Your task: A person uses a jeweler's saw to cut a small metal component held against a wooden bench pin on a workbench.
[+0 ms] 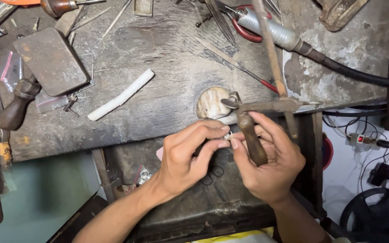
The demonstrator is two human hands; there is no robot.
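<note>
A small pale piece (228,135), too small to be identified, is pinched between the fingertips of the left hand (190,155) and the thumb of the right hand (268,157), just in front of the tabletop (167,103) edge. The left hand is closed narrowly, thumb and forefinger pressed on the piece. A wooden-handled tool (252,138) is also gripped in the right hand, its handle lying across the palm and its metal head (266,105) resting at the bench edge beside a worn wooden bench peg (211,102). A white stick (121,94) is seen lying well apart on the scarred tabletop, with a dark metal block (50,60) further left. Red-handled pliers (244,27) and a flexible-shaft handpiece (271,31) are placed near the far edge.
</note>
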